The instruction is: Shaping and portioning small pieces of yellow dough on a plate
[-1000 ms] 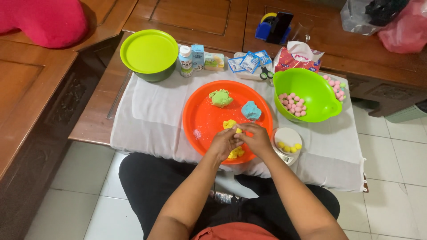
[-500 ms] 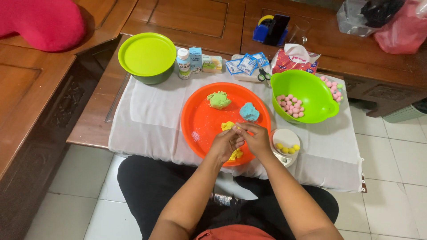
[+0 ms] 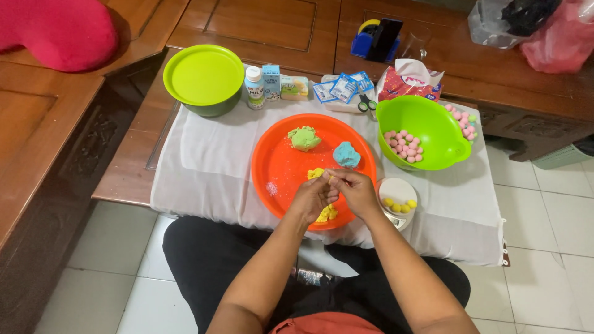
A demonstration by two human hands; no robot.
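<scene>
Pinching yellow dough (image 3: 326,213) as before, both hands (image 3: 337,193) stayed over the orange tray (image 3: 278,167), fingers (image 3: 331,180) closed on a small piece.

under hands: round orange plastic tray (image 3: 278,167)
right of hands: small white bowl (image 3: 396,189)
beyond hands: blue dough lump (image 3: 346,154)

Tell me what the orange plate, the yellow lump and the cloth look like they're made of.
Orange plate: probably plastic, evenly coloured with a slight sheen. Yellow lump: soft dough, with an uneven, pinched shape. Cloth: thin white fabric, creased and draping over the table edge.
</scene>
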